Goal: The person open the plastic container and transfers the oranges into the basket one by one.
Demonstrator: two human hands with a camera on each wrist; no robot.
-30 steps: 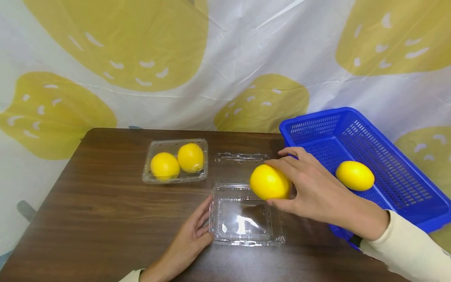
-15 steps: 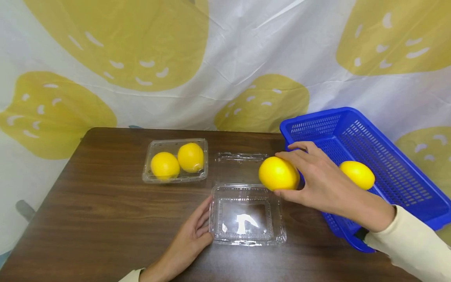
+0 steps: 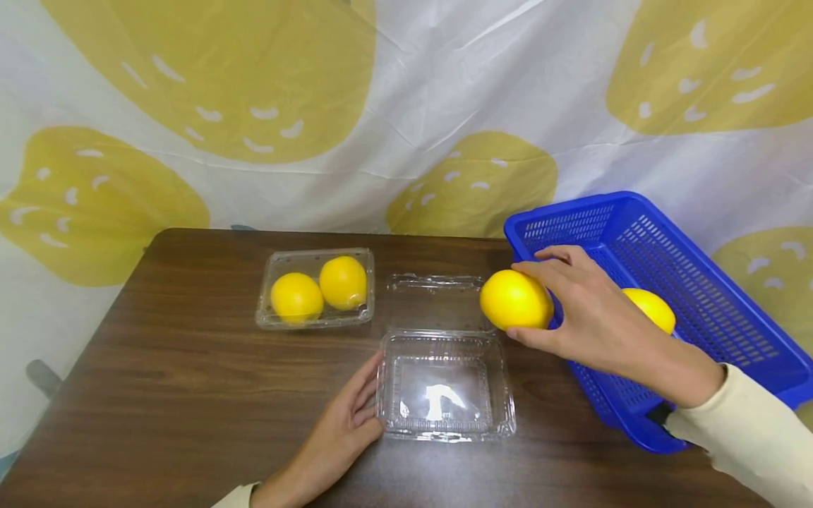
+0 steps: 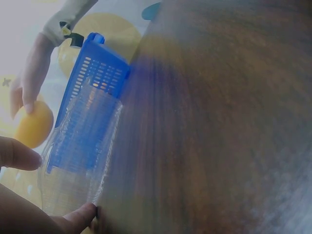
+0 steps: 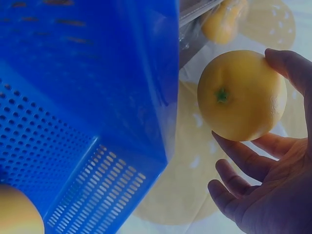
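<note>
My right hand [image 3: 591,310] holds a round yellow citrus fruit [image 3: 516,300] between thumb and fingers, up above the table at the blue basket's left rim. A small green stem mark on this fruit faces the right wrist view. My left hand [image 3: 346,427] rests its fingertips and thumb against the left side of a clear plastic clamshell box [image 3: 444,395]. That box stands open on the table, its lid [image 3: 435,303] folded back toward the far edge. In the left wrist view, one fingertip [image 4: 31,161] is at the box's rim and another digit [image 4: 80,217] lies low by its base.
Another clear plastic box [image 3: 273,282] holds two yellow fruits [image 3: 296,298] at the back left of the brown table [image 3: 190,395]. The blue perforated basket [image 3: 699,261] stands at the right, with one yellow fruit [image 3: 654,309] inside. A patterned cloth [image 3: 438,92] hangs behind the table.
My right hand, with the fruit, has moved right and toward the far edge, from over the box to the basket's rim. My left hand and the box have hardly moved.
</note>
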